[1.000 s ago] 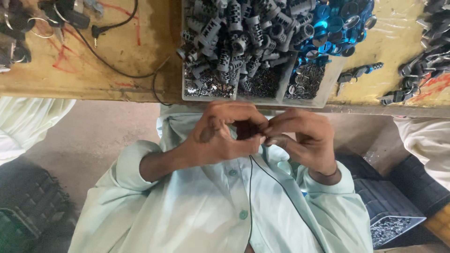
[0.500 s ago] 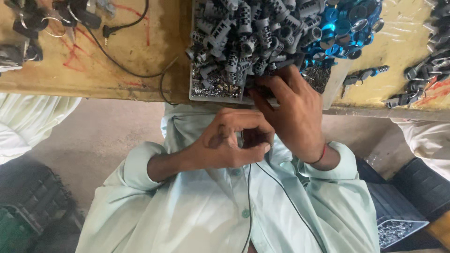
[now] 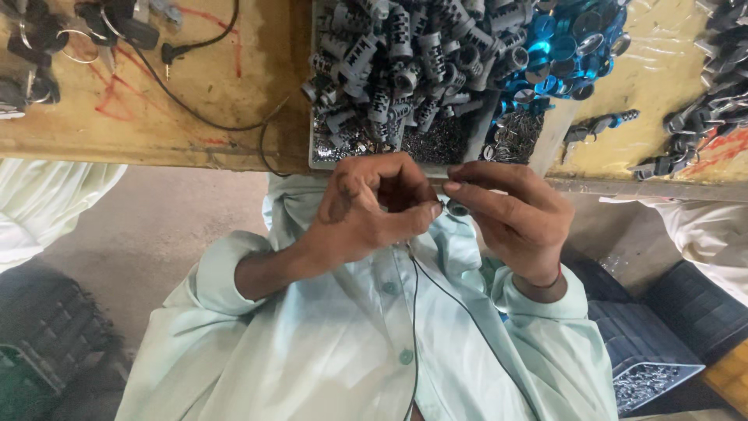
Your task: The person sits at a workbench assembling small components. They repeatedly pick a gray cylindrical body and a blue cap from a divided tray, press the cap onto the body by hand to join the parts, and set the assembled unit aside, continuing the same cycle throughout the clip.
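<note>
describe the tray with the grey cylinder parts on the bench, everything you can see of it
The tray is a shallow, pale box with thin walls, plastic by the look of it. It sits flat at the near edge of the yellowish wooden bench, just above both hands. It is heaped with grey ribbed cylinder parts, and small shiny metal bits cover its floor near the front wall. A divider separates these from a compartment of blue round caps. A thin black cable runs up to its left wall. Neither hand touches it.
</note>
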A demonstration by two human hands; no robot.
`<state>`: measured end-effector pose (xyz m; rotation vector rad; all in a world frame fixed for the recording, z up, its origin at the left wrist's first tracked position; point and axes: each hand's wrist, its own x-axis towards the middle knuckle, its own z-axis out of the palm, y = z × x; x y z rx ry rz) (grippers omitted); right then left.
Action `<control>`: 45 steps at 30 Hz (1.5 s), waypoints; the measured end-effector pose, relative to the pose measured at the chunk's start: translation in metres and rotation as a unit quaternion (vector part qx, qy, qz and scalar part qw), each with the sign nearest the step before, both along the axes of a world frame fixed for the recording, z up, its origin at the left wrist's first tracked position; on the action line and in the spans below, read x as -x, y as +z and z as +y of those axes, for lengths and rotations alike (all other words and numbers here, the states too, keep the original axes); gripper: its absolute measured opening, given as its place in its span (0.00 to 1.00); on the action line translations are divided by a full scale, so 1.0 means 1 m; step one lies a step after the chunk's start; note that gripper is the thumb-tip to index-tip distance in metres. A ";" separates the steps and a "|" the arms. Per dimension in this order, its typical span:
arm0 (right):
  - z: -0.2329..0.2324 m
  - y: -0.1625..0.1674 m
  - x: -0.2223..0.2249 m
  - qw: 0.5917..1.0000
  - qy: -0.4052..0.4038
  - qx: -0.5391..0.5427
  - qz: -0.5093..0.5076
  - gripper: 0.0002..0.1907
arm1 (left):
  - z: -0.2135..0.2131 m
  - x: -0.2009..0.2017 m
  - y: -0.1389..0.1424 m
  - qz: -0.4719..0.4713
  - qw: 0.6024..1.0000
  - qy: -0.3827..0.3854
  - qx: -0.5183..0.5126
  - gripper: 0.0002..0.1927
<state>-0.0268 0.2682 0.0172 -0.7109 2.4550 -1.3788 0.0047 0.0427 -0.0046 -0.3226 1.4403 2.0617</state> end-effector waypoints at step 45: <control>0.023 0.019 -0.009 0.901 -0.126 0.130 -0.395 0.06 | 0.009 0.006 -0.013 0.624 0.714 -0.082 0.306 0.06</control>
